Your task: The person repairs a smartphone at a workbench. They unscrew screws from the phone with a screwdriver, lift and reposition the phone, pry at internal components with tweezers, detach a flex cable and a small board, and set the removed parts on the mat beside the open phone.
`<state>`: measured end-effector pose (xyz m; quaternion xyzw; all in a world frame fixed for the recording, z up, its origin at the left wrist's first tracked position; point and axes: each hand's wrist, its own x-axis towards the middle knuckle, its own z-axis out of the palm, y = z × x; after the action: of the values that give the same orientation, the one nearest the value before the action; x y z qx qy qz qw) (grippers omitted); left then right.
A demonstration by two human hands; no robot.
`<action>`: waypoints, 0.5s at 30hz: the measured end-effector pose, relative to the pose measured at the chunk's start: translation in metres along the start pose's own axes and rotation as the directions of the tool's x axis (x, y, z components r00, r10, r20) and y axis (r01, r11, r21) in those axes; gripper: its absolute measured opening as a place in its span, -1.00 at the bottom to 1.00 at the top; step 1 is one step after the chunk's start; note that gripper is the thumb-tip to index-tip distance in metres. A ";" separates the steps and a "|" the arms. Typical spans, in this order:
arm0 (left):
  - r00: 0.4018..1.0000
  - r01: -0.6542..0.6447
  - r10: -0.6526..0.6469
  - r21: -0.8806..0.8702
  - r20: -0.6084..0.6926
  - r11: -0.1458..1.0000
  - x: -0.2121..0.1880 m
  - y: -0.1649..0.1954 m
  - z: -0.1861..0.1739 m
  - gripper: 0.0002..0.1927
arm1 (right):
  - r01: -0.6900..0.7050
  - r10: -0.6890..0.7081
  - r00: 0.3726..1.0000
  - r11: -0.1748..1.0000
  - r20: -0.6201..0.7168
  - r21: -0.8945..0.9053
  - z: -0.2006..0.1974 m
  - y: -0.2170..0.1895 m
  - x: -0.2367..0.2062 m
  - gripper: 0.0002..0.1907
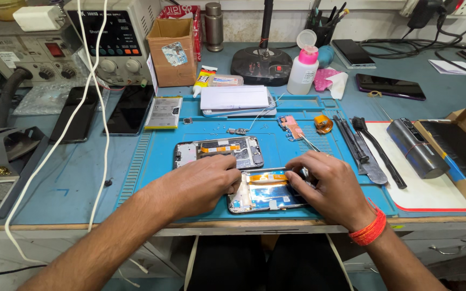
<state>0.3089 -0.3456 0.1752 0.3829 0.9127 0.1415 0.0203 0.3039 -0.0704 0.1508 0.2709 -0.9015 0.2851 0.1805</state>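
Note:
An opened phone body (265,192) with its blue insides showing lies near the front of the blue work mat (152,156). My left hand (198,183) rests on its left end, fingers curled over the edge. My right hand (327,186) covers its right end, fingertips pressing on the top right corner; an orange thread band is on that wrist. Whether either hand pinches a small part is hidden. A second opened phone frame (219,152) lies just behind, untouched.
On the mat: a small circuit board (291,127), an orange tape roll (323,124), tiny screws, a white box (234,98). Tweezers and a brush (368,148) lie right. A battery (163,112), dark phones, a power supply (117,40), a cardboard box (172,51) and a bottle (303,70) stand behind.

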 end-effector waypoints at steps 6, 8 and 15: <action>0.997 -0.032 0.026 -0.075 -0.079 0.997 -0.001 -0.001 -0.001 -0.91 | 0.021 -0.021 1.000 1.000 -0.007 -0.013 -0.001 0.000 0.000 -0.85; 0.994 -0.016 0.001 -0.144 -0.108 0.990 -0.004 -0.002 0.000 -0.91 | 0.021 -0.021 1.000 1.000 -0.007 -0.006 -0.002 -0.001 -0.001 -0.85; 0.844 -0.041 -0.049 -0.156 -0.534 0.987 -0.042 0.002 0.030 -0.89 | 0.017 -0.017 1.000 1.000 -0.008 -0.002 -0.001 0.000 -0.001 -0.85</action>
<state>0.3443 -0.3668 0.1436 0.3234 0.8682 0.3161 -0.2041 0.3049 -0.0693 0.1514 0.2769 -0.8988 0.2837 0.1870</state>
